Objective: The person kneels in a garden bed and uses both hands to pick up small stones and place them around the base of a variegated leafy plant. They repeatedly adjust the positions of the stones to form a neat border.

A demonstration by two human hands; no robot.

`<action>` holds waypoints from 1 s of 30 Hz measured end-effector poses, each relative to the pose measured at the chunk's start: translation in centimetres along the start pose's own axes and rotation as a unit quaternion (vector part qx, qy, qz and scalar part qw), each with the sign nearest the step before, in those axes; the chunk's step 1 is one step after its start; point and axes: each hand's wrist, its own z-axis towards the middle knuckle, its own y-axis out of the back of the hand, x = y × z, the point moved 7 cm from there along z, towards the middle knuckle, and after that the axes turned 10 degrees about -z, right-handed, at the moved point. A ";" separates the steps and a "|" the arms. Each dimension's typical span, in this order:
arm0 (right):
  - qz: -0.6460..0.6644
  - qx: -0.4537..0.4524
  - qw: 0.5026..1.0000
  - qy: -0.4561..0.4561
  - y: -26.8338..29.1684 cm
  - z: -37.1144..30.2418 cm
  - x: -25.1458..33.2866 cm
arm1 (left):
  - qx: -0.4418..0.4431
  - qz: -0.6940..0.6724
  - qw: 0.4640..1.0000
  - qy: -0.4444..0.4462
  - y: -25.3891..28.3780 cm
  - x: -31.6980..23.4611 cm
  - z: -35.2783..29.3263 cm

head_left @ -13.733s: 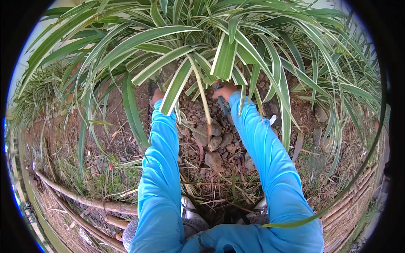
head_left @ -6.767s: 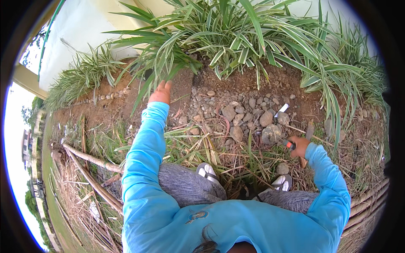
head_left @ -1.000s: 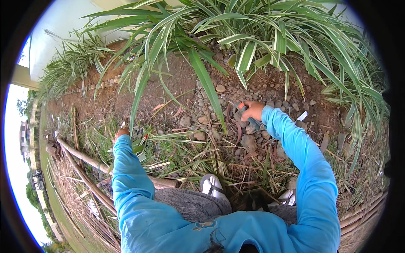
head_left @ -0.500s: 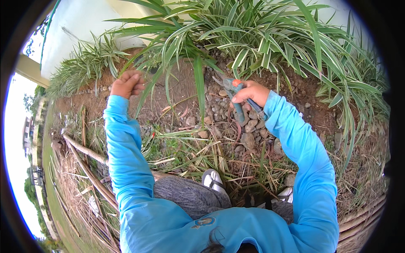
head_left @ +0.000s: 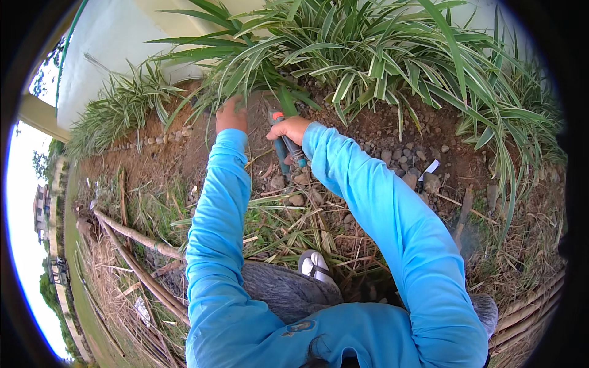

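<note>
My left hand (head_left: 231, 116) reaches up into the base of a green-and-white striped leafy plant (head_left: 319, 55) and grips a bunch of its long leaves. Just to its right, my right hand (head_left: 288, 129) is closed on pruning shears (head_left: 285, 150) with teal handles and an orange catch. The shears' blades point up toward the leaf bases, and their tips are hidden among the leaves. Both arms wear bright blue sleeves.
Stones (head_left: 399, 159) and bare brown soil lie under the plants. Cut leaves and dry grass (head_left: 288, 221) litter the ground by my white shoe (head_left: 316, 265). Bamboo poles (head_left: 141, 257) edge the bed at left. A white tag (head_left: 429, 168) lies among the stones. A pale wall (head_left: 123, 43) stands behind.
Both hands have moved up and inward to the plant's base. My left hand went from the ground at left to the leaves, and the shears came beside it.
</note>
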 end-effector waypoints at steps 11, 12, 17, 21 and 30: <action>-0.153 -0.077 0.985 -0.005 2.4 6.5 -3.1 | 0.087 -0.332 0.907 0.246 -3.0 7.7 -2.5; -0.152 -0.081 0.985 0.011 2.5 6.7 -2.8 | 0.093 -0.334 0.906 0.242 -2.9 7.8 -2.7; -0.109 -0.057 0.992 0.003 2.1 7.9 -1.9 | 0.105 -0.309 0.923 0.203 -2.3 7.8 -3.0; -0.148 -0.055 0.987 0.006 1.6 8.7 -0.5 | 0.112 -0.269 0.947 0.135 -2.3 7.4 -2.8; -0.112 -0.156 0.981 0.005 3.4 5.5 -1.4 | 0.149 -0.075 0.984 -0.055 -0.5 4.4 -4.6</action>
